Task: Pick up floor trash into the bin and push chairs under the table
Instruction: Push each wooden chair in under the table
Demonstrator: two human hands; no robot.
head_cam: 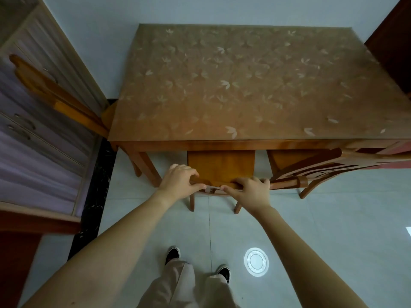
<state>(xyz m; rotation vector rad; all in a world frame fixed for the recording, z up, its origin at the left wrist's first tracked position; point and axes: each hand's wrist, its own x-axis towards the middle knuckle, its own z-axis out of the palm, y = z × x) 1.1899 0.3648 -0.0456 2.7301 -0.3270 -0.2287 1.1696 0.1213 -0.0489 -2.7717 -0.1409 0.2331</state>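
A wooden table with a leaf-patterned cover stands against the wall. In front of me a wooden chair has its seat partly under the table's near edge. My left hand and my right hand both grip the top rail of this chair's backrest, side by side. A second wooden chair stands to the right, its seat partly under the table and its backrest angled outward. A third chair stands at the table's left end. No trash or bin is in view.
A cabinet with drawers stands on the left, close to the third chair. A dark door is at the upper right. The floor is pale tile with a round light reflection beside my shoes.
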